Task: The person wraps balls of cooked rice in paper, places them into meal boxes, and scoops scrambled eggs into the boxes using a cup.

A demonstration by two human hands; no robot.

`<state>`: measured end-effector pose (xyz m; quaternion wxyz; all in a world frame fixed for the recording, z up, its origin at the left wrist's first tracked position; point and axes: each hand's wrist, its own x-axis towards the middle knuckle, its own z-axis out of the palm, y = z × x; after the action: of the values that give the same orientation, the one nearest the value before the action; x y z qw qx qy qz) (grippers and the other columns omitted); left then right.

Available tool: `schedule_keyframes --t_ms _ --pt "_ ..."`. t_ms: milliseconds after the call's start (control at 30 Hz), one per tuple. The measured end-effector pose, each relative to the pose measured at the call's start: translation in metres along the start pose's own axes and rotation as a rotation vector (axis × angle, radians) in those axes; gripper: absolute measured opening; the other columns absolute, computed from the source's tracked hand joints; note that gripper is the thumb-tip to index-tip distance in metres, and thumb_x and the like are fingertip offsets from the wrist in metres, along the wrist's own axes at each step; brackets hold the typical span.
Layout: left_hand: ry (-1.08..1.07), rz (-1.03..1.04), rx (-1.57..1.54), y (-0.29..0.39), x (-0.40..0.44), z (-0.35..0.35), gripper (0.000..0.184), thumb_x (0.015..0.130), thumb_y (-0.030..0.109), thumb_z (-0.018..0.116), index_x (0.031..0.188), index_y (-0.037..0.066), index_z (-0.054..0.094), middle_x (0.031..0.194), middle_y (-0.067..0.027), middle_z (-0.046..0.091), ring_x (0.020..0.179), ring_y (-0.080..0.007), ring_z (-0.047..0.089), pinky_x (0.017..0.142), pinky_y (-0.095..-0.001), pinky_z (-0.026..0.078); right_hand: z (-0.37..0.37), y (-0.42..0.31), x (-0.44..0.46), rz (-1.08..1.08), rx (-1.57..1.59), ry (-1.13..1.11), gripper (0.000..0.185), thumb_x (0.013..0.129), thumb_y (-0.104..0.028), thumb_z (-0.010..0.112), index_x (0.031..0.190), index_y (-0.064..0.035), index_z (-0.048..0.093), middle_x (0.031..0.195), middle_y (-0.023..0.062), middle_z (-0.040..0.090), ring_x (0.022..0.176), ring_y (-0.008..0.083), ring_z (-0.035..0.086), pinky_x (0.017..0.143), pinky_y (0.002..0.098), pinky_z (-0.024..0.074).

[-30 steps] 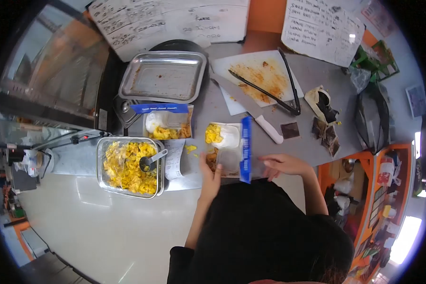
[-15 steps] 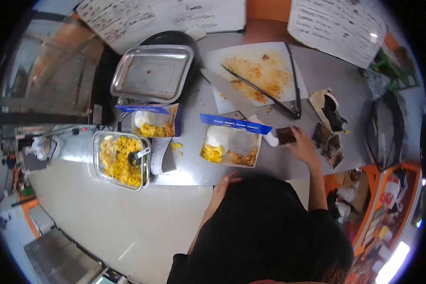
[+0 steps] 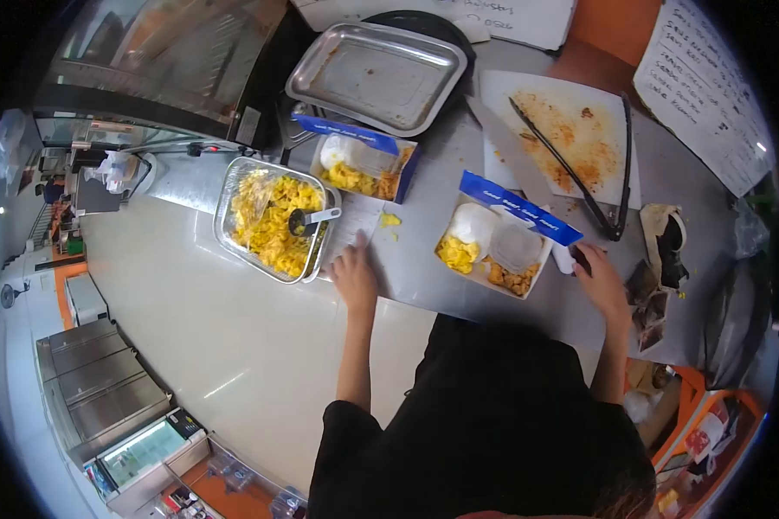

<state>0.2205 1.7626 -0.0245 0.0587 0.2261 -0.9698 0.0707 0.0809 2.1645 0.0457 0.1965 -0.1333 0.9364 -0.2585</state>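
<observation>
My left hand (image 3: 353,275) lies with fingers spread on the printed paper slip (image 3: 355,223), just right of a glass dish (image 3: 310,268) of yellow scrambled egg with a black scoop (image 3: 299,222). My right hand (image 3: 601,278) pinches a small dark brown sachet (image 3: 583,258), beside the white knife handle (image 3: 563,259). Between my hands stands an open meal box (image 3: 537,284) with a blue lid flap, holding rice, egg, browned pieces and a lidded clear cup (image 3: 516,246). A second such box (image 3: 404,176) sits farther back on the left.
An empty metal tray (image 3: 376,76) lies at the back. Right of it are a stained white cutting board (image 3: 614,130), a long knife blade (image 3: 509,149) and black tongs (image 3: 556,156). More dark sachets (image 3: 652,318) and an opened pouch (image 3: 656,227) lie at the right.
The view has swung leftward. My left hand has gone from the nearer box to the paper slip. My right hand has reached the brown sachet. The nearer box has been turned, its flap now at the back.
</observation>
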Motion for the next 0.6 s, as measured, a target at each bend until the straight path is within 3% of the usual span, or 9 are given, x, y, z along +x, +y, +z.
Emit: schedule_keyframes --t_ms 67,100,233,600 --pt "0.018 0.060 0.034 0.001 0.000 0.006 0.055 0.073 0.006 0.045 0.127 0.013 0.041 0.085 -0.0028 0.051 0.080 -0.0206 0.049 0.082 -0.0375 0.035 0.004 0.001 0.001 0.037 0.040 -0.004 0.038 0.077 -0.013 0.057 0.113 -0.0044 0.049 0.111 0.0161 0.051 0.103 0.0334 0.049 0.087 0.0372 0.0387" --pt "-0.008 0.058 -0.011 0.002 0.005 -0.003 0.055 0.070 0.007 0.047 0.124 0.012 0.044 0.085 -0.0050 0.050 0.078 -0.0226 0.048 0.075 -0.0373 0.035 0.005 0.007 0.001 0.021 -0.016 -0.037 0.038 0.079 -0.012 0.056 0.115 -0.0021 0.047 0.111 0.0171 0.049 0.103 0.0324 0.049 0.088 0.0348 0.0379" --pt "-0.084 0.043 -0.088 0.003 0.012 -0.008 0.058 0.066 0.015 0.050 0.124 0.011 0.044 0.084 -0.0079 0.048 0.077 -0.0256 0.047 0.068 -0.0378 0.034 0.005 0.006 0.004 0.067 -0.098 0.015 0.040 0.076 -0.011 0.058 0.115 -0.0040 0.048 0.112 0.0170 0.049 0.104 0.0334 0.048 0.089 0.0362 0.0379" --pt "-0.157 0.030 -0.165 0.002 0.014 -0.008 0.068 0.067 0.022 0.050 0.133 0.018 0.034 0.081 -0.0093 0.045 0.071 -0.0266 0.047 0.065 -0.0402 0.034 0.011 0.014 0.003 0.084 -0.178 -0.007 0.052 0.069 -0.012 0.065 0.117 -0.0045 0.047 0.123 0.0167 0.043 0.111 0.0342 0.042 0.094 0.0384 0.0353"
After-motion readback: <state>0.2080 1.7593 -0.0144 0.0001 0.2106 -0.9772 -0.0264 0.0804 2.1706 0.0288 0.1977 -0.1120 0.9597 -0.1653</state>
